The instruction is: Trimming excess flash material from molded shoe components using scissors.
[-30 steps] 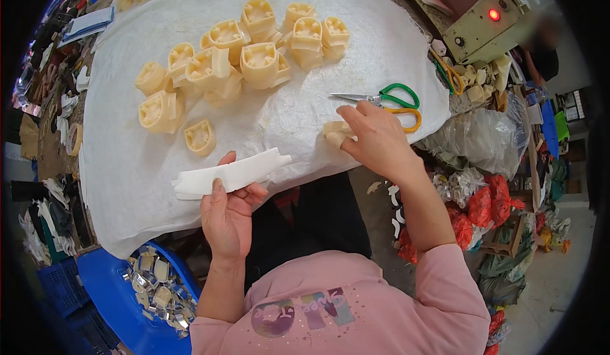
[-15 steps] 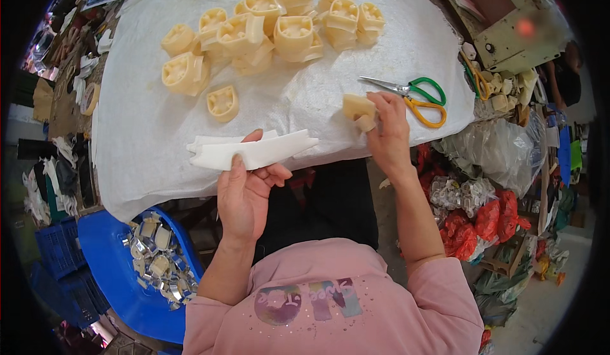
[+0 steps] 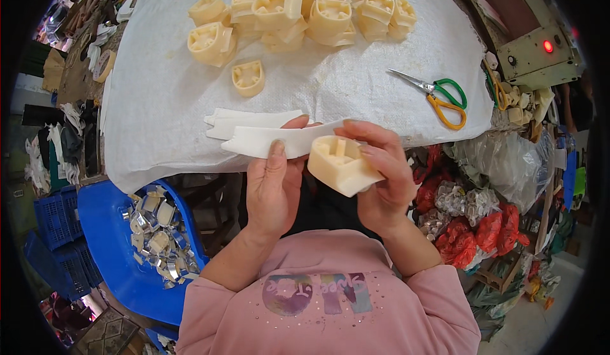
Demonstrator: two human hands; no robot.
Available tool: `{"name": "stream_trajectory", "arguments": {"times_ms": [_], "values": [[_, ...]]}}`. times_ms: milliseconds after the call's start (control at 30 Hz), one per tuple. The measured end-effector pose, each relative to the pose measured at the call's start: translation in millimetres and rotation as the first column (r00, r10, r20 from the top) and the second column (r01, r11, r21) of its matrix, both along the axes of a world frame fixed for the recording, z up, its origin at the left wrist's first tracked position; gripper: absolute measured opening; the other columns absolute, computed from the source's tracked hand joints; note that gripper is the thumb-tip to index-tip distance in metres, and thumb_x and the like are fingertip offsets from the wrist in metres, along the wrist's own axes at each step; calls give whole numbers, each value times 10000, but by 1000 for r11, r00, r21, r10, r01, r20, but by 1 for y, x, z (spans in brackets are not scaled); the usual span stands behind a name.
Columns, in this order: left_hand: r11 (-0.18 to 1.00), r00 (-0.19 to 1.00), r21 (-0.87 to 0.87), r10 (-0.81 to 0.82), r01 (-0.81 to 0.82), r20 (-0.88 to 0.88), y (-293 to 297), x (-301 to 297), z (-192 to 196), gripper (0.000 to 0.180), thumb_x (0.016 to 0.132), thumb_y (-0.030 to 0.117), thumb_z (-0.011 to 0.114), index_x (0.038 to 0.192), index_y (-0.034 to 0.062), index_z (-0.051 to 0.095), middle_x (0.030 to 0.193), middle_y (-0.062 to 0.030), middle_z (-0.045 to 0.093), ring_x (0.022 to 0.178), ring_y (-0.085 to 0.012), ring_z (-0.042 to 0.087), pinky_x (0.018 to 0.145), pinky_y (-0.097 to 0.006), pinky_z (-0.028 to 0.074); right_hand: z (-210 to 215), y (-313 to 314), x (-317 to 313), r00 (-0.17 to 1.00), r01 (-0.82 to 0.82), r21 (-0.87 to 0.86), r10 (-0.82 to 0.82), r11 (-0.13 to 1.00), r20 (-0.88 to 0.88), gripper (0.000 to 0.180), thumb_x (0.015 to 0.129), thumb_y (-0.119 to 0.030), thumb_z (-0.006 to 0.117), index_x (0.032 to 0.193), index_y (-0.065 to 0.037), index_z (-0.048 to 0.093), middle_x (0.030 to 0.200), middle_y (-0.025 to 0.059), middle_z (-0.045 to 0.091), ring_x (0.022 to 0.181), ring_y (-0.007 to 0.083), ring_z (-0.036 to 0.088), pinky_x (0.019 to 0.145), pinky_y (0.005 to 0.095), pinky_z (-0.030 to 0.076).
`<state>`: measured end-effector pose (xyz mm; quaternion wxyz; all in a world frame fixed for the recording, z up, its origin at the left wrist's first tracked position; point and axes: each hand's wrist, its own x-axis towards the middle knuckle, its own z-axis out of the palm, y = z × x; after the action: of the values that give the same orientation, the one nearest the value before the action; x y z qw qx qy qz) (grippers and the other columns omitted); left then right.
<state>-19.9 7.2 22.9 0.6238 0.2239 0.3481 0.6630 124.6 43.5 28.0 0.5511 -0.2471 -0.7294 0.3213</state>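
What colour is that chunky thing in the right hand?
The chunky thing is creamy yellow, best seen in the head view.

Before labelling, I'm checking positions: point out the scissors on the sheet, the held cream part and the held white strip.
Scissors (image 3: 430, 88), head view: the pivot.
Cream part (image 3: 334, 169), head view: near side wall.
White strip (image 3: 300, 143), head view: flat face.

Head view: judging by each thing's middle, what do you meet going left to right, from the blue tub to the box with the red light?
Blue tub, left hand, held cream piece, right hand, scissors, box with the red light.
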Motion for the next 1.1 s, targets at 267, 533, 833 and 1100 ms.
{"name": "stream_trajectory", "arguments": {"times_ms": [267,533,833,1100], "values": [[991,994,89,-107,105,21,-12,0,12,453,1014,238,315,1315,-95,370,1335,-205,449,1219,-249,480,1028,-355,404,-10,2,-11,998,58,236,-57,970,-10,388,772,79,580,1125,-70,517,1107,193,594,925,352,597,771,408,503],[988,994,112,-111,110,-1,-11,3,15,449,1015,231,299,1315,-96,369,1331,-200,452,1214,-241,482,1024,-351,406,-5,3,-11,997,77,258,-80,963,0,409,743,86,583,1118,-67,527,1094,177,609,921,347,605,756,406,511],[990,994,88,-105,106,-18,-14,5,16,459,1017,243,303,1332,-87,361,1333,-192,448,1215,-237,484,1023,-353,410,-8,5,-9,996,86,253,-88,964,-5,440,690,102,607,1098,-52,551,1089,163,610,916,331,592,756,390,506],[992,990,41,-114,118,-83,-16,4,15,490,1024,273,278,1354,-82,345,1326,-192,461,1202,-226,497,1003,-333,421,-6,4,0,925,188,365,-290,912,247,420,652,19,662,1053,-68,574,1025,85,636,806,253,519,719,366,413]]}}
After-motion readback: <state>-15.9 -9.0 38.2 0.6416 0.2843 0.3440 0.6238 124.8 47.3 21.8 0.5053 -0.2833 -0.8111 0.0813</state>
